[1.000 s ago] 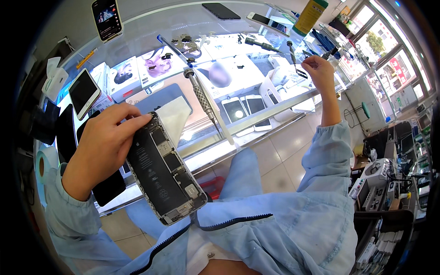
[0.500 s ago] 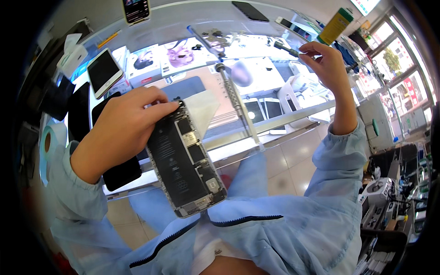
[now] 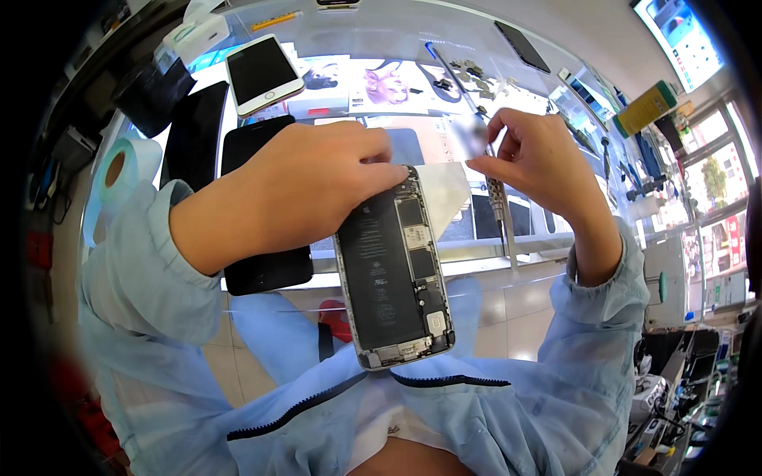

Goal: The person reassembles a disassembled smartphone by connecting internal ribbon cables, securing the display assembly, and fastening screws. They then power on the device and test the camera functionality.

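Observation:
My left hand (image 3: pixel 294 186) grips an opened phone (image 3: pixel 377 262) by its upper left part; a black battery and circuit board show inside. My right hand (image 3: pixel 508 143) is curled, with thumb and index finger beside the upper handle of a silver screwdriver (image 3: pixel 496 198); a blurred patch there obscures what, if anything, they hold. A pale sheet (image 3: pixel 439 192) lies under the phone's right side. Two dark phones (image 3: pixel 266 270) (image 3: pixel 190 127) lie left of my left hand, and a white phone (image 3: pixel 258 67) is farther back.
The lit glass counter (image 3: pixel 373 32) holds boxes inside. A tape roll (image 3: pixel 127 166), black container (image 3: pixel 151 99) and tissue pack (image 3: pixel 194 36) stand left. A yellow-green bottle (image 3: pixel 643 111), tools and a screen (image 3: pixel 675 36) are at right; equipment (image 3: pixel 659 397) crowds the lower right.
My right hand has moved left from the counter's right side to the screwdriver. The view has shifted, so the counter appears farther right; my left hand still holds the opened phone.

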Tool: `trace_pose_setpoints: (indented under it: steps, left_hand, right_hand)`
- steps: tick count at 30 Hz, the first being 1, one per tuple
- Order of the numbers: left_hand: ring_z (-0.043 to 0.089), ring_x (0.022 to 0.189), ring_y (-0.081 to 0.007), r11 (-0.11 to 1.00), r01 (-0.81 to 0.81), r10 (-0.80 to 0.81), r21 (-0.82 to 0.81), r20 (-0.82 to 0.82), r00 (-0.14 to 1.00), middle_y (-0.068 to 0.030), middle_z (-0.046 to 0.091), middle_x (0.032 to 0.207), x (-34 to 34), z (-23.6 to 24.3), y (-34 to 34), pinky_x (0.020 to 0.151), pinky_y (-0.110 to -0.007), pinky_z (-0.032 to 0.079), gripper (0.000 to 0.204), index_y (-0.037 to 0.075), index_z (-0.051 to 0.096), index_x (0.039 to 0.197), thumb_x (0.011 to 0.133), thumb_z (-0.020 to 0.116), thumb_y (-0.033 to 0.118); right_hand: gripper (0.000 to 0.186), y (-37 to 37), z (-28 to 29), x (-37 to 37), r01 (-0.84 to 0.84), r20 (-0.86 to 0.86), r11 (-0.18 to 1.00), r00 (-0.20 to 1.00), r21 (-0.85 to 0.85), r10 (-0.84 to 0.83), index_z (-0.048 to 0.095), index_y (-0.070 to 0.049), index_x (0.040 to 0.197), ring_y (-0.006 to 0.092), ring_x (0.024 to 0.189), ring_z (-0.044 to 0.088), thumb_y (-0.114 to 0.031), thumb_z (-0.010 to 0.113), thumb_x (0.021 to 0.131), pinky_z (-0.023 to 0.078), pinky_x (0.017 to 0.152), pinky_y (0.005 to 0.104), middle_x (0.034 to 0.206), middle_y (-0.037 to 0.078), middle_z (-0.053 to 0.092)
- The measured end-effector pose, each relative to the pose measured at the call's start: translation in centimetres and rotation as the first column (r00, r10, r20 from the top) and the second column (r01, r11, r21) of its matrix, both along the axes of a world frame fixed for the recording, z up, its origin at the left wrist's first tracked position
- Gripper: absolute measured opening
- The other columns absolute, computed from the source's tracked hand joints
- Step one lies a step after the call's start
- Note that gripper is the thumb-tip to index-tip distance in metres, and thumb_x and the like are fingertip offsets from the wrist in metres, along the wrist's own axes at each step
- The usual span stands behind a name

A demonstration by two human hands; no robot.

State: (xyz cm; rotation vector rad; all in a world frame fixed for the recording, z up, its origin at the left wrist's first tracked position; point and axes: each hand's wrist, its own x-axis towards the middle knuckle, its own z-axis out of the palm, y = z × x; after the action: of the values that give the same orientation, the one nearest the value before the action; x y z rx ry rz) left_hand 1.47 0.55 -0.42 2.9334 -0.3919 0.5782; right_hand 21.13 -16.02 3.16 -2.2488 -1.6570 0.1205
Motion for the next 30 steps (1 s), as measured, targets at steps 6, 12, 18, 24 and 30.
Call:
trace_pose_setpoints:
  steps: [6,12,18,24,30]
  left_hand:
    - [0.059,0.083,-0.0246,0.999,-0.023,0.024,0.034,-0.036,0.999,-0.007,0.059,0.092,-0.2,0.0,0.1,0.066,-0.033,0.049,0.029,0.005,0.063,0.1,0.072,0.059,0.002]
    - [0.059,0.084,-0.025,0.999,-0.024,0.026,0.039,-0.033,0.999,-0.0073,0.059,0.093,-0.2,0.1,0.1,0.068,-0.033,0.049,0.029,0.005,0.063,0.1,0.072,0.06,0.002]
    - [0.059,0.084,-0.0254,0.999,-0.033,0.034,0.026,-0.041,0.999,-0.0079,0.06,0.095,-0.2,0.2,0.0,0.07,-0.033,0.049,0.028,0.004,0.064,0.1,0.072,0.06,0.001]
    - [0.06,0.083,-0.0257,1.0,-0.003,0.003,-0.008,-0.023,1.0,-0.0087,0.06,0.093,0.1,0.0,0.1,0.07,-0.033,0.049,0.029,0.004,0.065,0.099,0.071,0.06,0.0]
    - [0.06,0.084,-0.0251,0.999,-0.048,0.048,0.021,-0.023,0.999,-0.0086,0.06,0.094,-0.6,-0.1,0.1,0.069,-0.032,0.049,0.029,0.005,0.064,0.099,0.071,0.062,0.002]
  right_hand:
    - [0.02,-0.4,-0.1,0.7,0.047,0.057,0.994,0.997,-0.095,-0.042,0.063,0.002,0.07,0.0101,0.046,0.055,-0.015,0.073,0.071,0.041,0.046,0.0218,0.054,0.006,0.06]
    - [0.018,-1.2,0.8,1.5,0.063,0.071,0.985,0.996,-0.163,-0.052,0.065,0.002,0.07,0.0232,0.057,0.062,-0.015,0.069,0.067,0.049,0.058,0.0294,0.064,0.014,0.064]
    - [0.012,-3.2,1.3,3.6,0.156,0.154,0.967,0.98,-0.2,-0.126,0.068,0.0,0.076,0.0219,0.063,0.064,-0.01,0.07,0.069,0.05,0.063,0.0289,0.071,0.012,0.067]
    - [0.012,-4.8,0.9,5.5,0.241,0.248,0.961,0.947,-0.132,-0.204,0.068,0.002,0.074,0.0212,0.063,0.065,-0.009,0.067,0.07,0.051,0.063,0.0292,0.071,0.012,0.067]
    - [0.012,-3.5,2.6,0.9,0.049,-0.055,0.979,0.998,0.196,-0.039,0.057,0.004,0.084,0.0211,0.072,0.069,-0.005,0.06,0.078,0.054,0.065,0.0276,0.074,0.013,0.068]
